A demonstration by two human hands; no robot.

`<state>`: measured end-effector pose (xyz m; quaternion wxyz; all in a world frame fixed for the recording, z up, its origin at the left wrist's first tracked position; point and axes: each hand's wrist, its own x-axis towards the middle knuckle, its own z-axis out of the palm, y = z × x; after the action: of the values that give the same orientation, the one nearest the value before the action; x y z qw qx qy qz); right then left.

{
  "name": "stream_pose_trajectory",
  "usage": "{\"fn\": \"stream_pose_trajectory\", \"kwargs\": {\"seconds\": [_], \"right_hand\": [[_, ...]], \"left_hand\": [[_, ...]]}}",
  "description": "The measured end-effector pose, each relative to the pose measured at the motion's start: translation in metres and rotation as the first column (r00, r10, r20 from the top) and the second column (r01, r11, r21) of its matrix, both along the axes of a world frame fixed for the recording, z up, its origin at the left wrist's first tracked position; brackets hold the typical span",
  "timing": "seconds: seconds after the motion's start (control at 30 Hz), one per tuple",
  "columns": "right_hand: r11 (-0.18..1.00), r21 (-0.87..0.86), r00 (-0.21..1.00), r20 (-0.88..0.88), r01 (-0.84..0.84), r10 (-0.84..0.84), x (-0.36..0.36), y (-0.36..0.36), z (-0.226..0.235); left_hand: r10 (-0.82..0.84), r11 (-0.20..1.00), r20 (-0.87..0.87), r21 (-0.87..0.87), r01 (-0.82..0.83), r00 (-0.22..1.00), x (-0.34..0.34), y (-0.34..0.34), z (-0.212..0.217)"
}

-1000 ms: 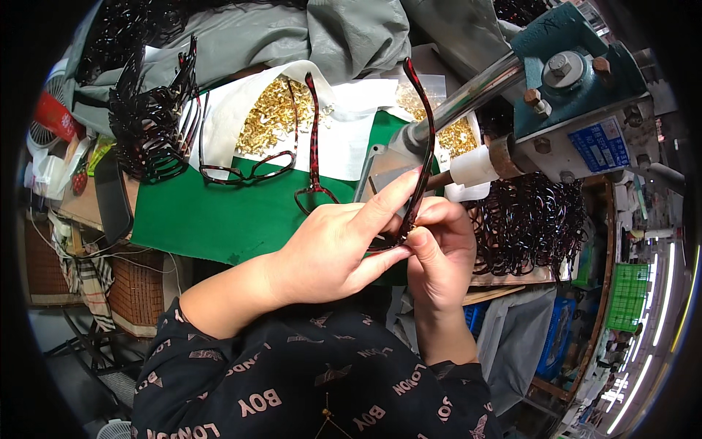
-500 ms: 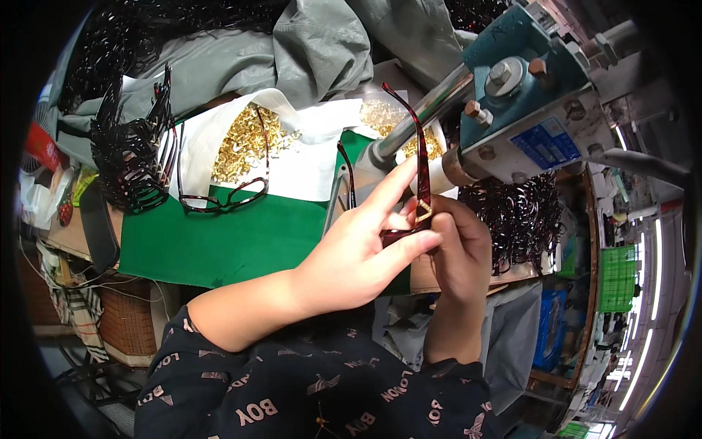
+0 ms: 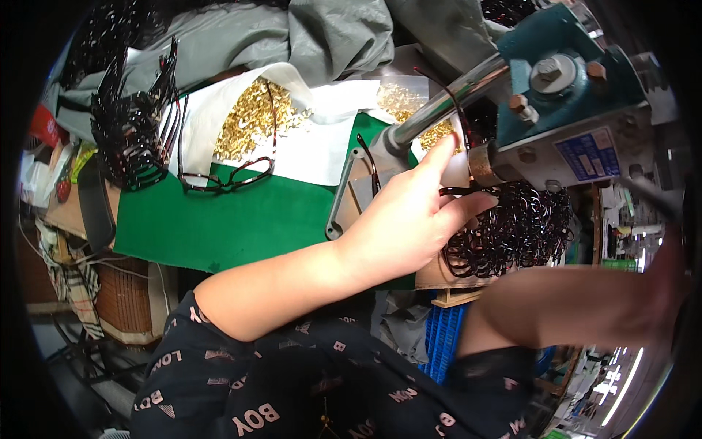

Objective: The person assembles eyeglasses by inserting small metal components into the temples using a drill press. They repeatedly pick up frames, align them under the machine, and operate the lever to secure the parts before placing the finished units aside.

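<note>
My left hand (image 3: 413,212), in front of the press, grips a dark red tortoiseshell glasses frame (image 3: 463,110) between thumb and fingers. One temple of it rises beside the steel column; the held part is partly hidden by the hand. My right arm stretches out to the far right, where my right hand (image 3: 662,282) is dark and smeared by motion near the picture's rim, its fingers unreadable. Above and right of the left hand stands the press head (image 3: 541,80), teal and grey with large bolts. Another glasses frame (image 3: 212,188) lies on the green mat (image 3: 219,234) at left.
Small gold metal pieces (image 3: 252,121) lie heaped on white paper (image 3: 322,157). Stacked dark glasses frames (image 3: 139,154) stand at left, and more frames (image 3: 526,230) are piled right of the left hand. A grey cloth (image 3: 336,36) covers the back. A blue crate (image 3: 442,340) sits below the table edge.
My right hand has let go of the glasses frame and swung far right. My left hand has carried the frame right, closer under the press head. The view has shifted slightly.
</note>
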<state>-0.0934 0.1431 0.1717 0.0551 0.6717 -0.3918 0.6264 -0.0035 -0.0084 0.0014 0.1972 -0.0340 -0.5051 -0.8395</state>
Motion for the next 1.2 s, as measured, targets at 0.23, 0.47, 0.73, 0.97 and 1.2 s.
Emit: {"fn": "stream_pose_trajectory", "kwargs": {"seconds": [0.23, 0.47, 0.73, 0.97, 1.2], "right_hand": [[0.829, -0.387, 0.912, 0.239, 0.403, -0.332, 0.041, -0.019, -0.027], [0.810, -0.173, 0.776, -0.231, 0.560, -0.586, 0.014, 0.011, -0.111], [0.617, 0.104, 0.606, 0.120, 0.780, -0.787, 0.035, -0.018, -0.163], [0.640, 0.167, 0.634, 0.098, 0.750, -0.767, 0.057, -0.015, -0.163], [0.675, 0.536, 0.690, 0.218, 0.506, -0.690, 0.097, -0.039, -0.179]], "left_hand": [[0.151, 0.877, -0.099, -0.446, -0.179, 0.984, -0.002, -0.018, -0.009], [0.440, 0.347, 0.212, -0.936, 0.052, 0.873, 0.135, -0.035, -0.017], [0.556, 0.167, 0.215, -0.975, 0.145, 0.803, 0.130, -0.099, -0.042], [0.860, -0.276, -0.265, -0.960, -0.039, 0.437, 0.125, -0.272, 0.001], [0.897, -0.441, -0.431, -0.889, -0.121, -0.102, 0.141, -0.478, -0.025]]}}
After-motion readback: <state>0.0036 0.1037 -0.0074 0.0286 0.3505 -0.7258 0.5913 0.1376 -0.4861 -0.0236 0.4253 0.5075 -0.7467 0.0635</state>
